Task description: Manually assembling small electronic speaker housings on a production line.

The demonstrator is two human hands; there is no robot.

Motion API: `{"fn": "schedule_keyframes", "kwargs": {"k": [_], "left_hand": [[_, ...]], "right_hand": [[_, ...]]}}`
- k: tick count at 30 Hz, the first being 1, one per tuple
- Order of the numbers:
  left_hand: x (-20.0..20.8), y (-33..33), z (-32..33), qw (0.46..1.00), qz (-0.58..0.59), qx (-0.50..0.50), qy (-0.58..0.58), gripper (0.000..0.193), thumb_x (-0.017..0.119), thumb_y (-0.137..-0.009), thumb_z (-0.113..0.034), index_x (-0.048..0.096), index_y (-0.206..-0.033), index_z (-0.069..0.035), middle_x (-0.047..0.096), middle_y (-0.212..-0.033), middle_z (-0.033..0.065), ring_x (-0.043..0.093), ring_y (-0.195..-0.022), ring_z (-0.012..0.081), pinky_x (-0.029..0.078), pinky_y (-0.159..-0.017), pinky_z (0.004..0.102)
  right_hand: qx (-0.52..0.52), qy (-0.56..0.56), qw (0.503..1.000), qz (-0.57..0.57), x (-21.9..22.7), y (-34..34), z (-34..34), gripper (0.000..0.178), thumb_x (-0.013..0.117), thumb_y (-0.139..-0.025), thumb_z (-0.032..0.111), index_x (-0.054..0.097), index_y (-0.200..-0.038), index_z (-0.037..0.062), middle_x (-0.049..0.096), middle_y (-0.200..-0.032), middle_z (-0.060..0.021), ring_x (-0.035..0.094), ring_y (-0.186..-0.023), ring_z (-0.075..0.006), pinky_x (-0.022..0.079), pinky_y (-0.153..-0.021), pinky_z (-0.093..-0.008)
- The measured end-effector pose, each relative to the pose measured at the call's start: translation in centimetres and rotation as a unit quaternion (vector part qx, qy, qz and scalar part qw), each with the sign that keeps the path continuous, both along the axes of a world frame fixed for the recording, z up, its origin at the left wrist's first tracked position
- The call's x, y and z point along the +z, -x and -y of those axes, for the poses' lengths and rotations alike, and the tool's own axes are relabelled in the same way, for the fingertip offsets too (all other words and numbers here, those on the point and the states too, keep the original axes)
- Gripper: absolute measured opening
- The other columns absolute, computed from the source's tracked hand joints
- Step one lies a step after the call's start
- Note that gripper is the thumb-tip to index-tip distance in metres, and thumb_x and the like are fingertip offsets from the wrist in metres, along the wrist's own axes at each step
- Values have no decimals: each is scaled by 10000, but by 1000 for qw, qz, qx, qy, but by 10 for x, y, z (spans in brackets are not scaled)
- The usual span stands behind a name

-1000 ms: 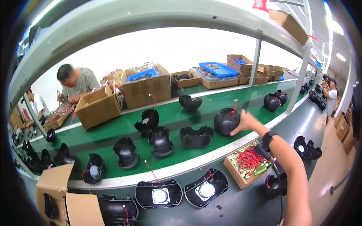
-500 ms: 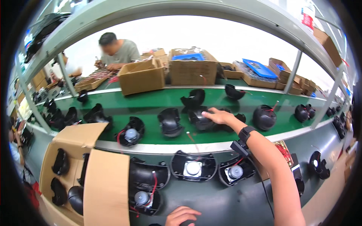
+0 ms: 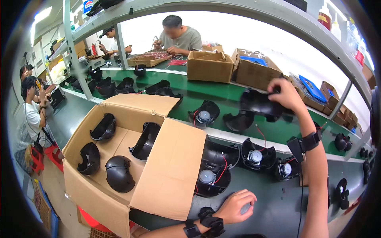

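Observation:
Pinched between the fingers of my right hand (image 3: 282, 94) is the edge of a curved black plastic shell (image 3: 258, 104), raised above the green belt. A second black shell (image 3: 239, 120) lies on the belt beneath it. My left hand (image 3: 238, 207) hangs low over the bench with its fingers curled; a greyish patch shows inside the curl, but I cannot make out what it is. Beside it sits a black shell with a round grey speaker (image 3: 207, 177) and red wires. Further right are a shell with a speaker (image 3: 255, 156) and another such speaker shell (image 3: 286, 169).
An open cardboard box (image 3: 119, 137) with several black shells stands at the left. The white belt edge (image 3: 254, 143) divides the bench from the green belt (image 3: 186, 85). Across it, a person (image 3: 180, 37) works beside brown boxes (image 3: 210, 66). A metal frame (image 3: 222, 15) spans overhead.
The view has swung left. My right hand, before reaching down to a shell on the belt, now holds one raised. My left hand and forearm show more fully.

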State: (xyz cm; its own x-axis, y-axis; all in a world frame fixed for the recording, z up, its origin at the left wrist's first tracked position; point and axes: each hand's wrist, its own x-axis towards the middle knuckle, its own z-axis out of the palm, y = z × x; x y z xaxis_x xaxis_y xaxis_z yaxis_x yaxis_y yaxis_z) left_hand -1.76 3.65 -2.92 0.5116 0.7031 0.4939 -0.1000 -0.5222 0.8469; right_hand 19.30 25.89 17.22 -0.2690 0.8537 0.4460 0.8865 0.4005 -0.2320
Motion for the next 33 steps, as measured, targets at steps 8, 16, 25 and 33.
{"fn": "schedule_keyframes", "kwargs": {"k": [8,16,25,33], "left_hand": [[-1,-1,-3,998,-2,3,-55,69,598,-705,-30,555,-758,-22,639,-883,120,588,-813,294,468,-732,362],[1,-2,-4,999,-2,10,-50,78,603,-700,-34,531,-724,-18,625,-855,115,588,-817,304,470,-733,364],[-5,-8,-3,998,-7,-11,-64,57,580,-741,-38,530,-756,-14,621,-872,116,583,-829,287,465,-747,358],[-12,1,4,996,-11,35,-78,87,578,-743,-54,507,-769,-11,565,-811,115,550,-792,294,449,-696,369]], "right_hand": [[326,19,939,-108,17,239,46,431,766,-600,203,676,-998,66,671,-929,-161,644,-885,-297,507,-788,-373],[199,51,971,-125,-22,230,20,444,746,-661,288,647,-1030,62,678,-930,-126,653,-875,-272,513,-767,-374],[-164,284,930,164,-161,42,-32,472,692,-708,288,632,-1116,59,623,-1138,-177,608,-1041,-333,494,-889,-430],[152,140,965,-162,-38,134,38,365,676,-743,149,593,-1048,-34,633,-739,-93,575,-624,-134,471,-599,-298]]}}
